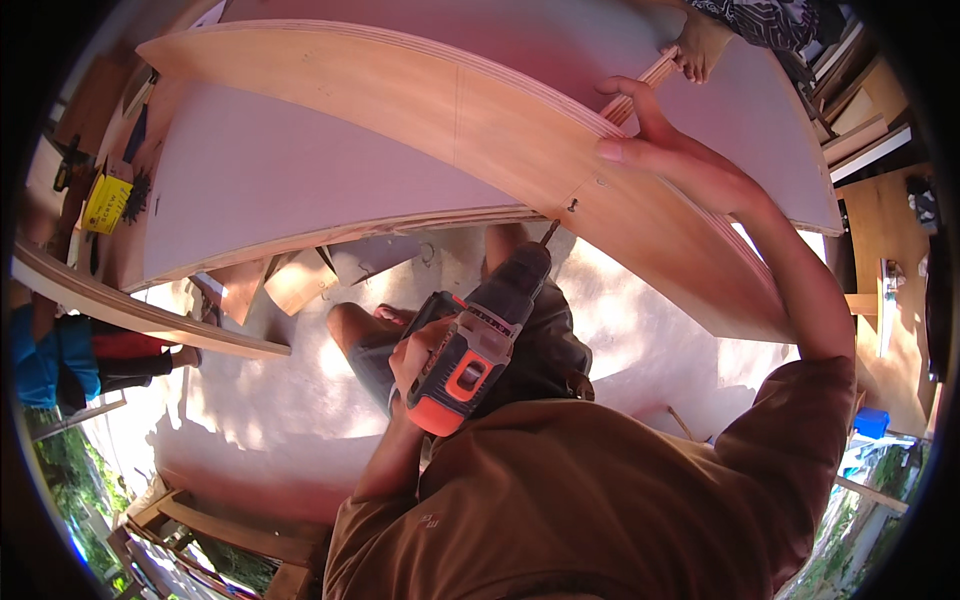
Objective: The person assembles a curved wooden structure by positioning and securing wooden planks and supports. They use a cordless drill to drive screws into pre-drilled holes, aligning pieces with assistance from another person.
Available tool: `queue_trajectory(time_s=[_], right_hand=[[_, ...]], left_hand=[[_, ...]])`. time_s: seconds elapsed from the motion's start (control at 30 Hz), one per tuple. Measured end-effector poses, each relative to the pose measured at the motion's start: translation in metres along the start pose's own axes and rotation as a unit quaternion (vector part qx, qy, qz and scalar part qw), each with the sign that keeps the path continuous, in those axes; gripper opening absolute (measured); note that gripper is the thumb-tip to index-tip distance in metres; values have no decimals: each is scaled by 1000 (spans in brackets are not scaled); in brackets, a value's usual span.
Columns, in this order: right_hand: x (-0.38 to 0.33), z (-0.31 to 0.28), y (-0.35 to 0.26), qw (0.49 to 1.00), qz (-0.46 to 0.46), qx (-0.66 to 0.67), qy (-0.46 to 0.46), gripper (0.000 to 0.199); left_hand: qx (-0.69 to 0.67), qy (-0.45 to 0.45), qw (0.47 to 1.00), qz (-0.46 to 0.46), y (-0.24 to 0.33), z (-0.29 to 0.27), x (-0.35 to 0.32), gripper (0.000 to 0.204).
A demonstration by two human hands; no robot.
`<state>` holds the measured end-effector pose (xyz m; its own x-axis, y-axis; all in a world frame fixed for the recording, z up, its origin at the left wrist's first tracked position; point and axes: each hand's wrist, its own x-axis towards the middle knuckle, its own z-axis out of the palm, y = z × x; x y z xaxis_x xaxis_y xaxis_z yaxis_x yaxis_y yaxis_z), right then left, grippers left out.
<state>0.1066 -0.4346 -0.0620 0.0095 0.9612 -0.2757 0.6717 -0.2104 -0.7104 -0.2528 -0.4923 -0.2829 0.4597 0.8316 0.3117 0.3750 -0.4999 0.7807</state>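
My left hand (412,362) is wrapped round the grip of an orange and black cordless drill (480,345). The drill's slim bit (551,232) points up and away, its tip by the lower edge of a long plywood board (455,115). Just beyond the tip, a small dark screw (572,205) shows at the board's face. My right hand (665,150) clasps the board's upper edge, thumb on the near face and other fingers over the far side. The board stands on edge across a large grey panel (300,155) and looks bowed in this view.
A yellow box (107,203) sits at the left beside a dark pile of screws (137,195). Someone's bare foot (703,48) rests on the panel at the far right. Wood offcuts (300,282) lie below the panel's near edge. Another person in blue (50,355) is at the left.
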Motion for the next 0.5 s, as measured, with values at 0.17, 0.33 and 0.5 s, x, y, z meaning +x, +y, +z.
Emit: queue_trajectory(time_s=[0.17, 0.33, 0.5], right_hand=[[-3, 0, -3, 1000, 4, -24, 10, 96], [-1, 0, -2, 999, 10, -34, 13, 95], [4, 1, 3, 1000, -6, 8, -3, 93]], left_hand=[[1, 33, 996, -79, 8, 10, 3, 43], [-83, 24, 994, 60, 5, 13, 10, 41], [-91, 37, 995, 5, 9, 21, 12, 49]])
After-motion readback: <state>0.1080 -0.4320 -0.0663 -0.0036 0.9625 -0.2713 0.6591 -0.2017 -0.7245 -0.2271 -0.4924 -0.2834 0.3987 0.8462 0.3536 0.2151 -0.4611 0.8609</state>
